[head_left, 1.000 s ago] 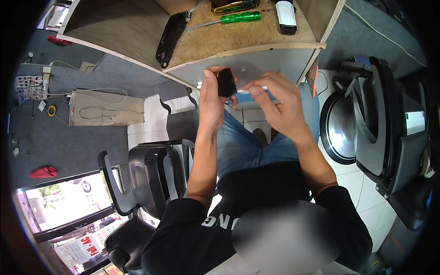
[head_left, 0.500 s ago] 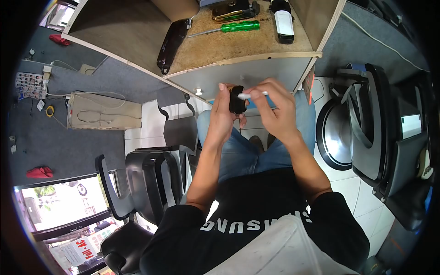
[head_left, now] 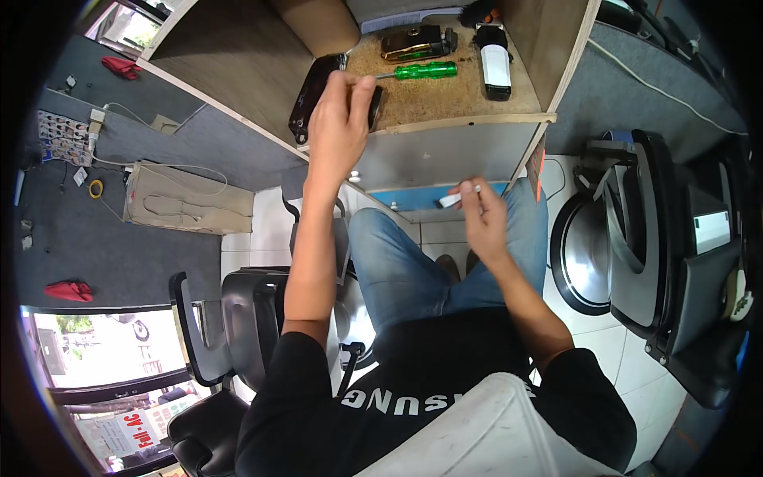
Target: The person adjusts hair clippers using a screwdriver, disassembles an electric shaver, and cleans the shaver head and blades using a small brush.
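My left hand (head_left: pixel 340 119) is over the left part of the wooden shelf, fingers closed around a small black casing-like piece (head_left: pixel 376 107), which shows only at the hand's right edge. Just past the fingertips lies a screwdriver with a green handle (head_left: pixel 426 71). Under and left of the hand, a long dark clipper-shaped body (head_left: pixel 305 107) is partly covered. Above my lap, my right hand (head_left: pixel 486 215) pinches a short white stick-like tool (head_left: pixel 455 199), possibly a small brush; its tip is too small to make out.
On the shelf (head_left: pixel 445 111) are a black and gold clipper head (head_left: pixel 417 43), a black and white trimmer (head_left: pixel 495 63) and a grey comb (head_left: pixel 409 20). Black salon chairs (head_left: pixel 254 318) stand at both sides. A blue panel (head_left: pixel 397 199) shows below the shelf front.
My left hand has moved up from above my lap to the shelf with the black piece. My right hand has dropped slightly, still holding the white tool. The view has shifted slightly.
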`<move>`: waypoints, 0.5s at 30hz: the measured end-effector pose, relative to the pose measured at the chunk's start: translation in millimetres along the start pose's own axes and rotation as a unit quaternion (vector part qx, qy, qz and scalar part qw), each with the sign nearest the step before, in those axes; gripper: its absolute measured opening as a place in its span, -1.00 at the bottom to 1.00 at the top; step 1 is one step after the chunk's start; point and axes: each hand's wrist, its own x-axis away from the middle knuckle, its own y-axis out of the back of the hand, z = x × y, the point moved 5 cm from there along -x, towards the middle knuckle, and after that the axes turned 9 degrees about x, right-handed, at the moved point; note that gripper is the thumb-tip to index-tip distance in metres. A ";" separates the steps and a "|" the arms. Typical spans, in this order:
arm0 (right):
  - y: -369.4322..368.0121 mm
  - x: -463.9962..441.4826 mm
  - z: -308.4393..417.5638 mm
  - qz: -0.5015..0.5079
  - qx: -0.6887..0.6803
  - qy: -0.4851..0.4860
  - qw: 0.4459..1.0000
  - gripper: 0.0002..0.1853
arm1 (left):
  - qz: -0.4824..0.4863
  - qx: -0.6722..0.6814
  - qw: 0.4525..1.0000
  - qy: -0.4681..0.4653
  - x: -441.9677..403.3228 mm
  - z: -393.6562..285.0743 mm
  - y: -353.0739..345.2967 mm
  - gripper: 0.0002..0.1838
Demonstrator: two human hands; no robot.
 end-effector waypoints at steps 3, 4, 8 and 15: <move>-18.0 24.8 -54.6 0.013 -0.006 -0.043 0.999 -0.65 | 0.059 -0.097 0.991 -0.069 -21.1 17.4 -15.1 -0.67; -21.8 35.4 -79.9 0.014 0.008 -0.059 0.998 -0.65 | 0.069 -0.114 0.988 -0.080 -23.8 26.2 -19.7 -0.67; -30.8 68.7 -148.8 0.027 0.018 -0.135 0.990 -0.64 | 0.005 -0.072 0.988 -0.136 -28.3 13.8 -21.7 -0.70; -35.2 64.7 -231.7 0.113 0.087 -0.185 0.972 -0.56 | 0.024 -0.108 0.980 -0.167 -61.7 0.8 -33.2 -0.67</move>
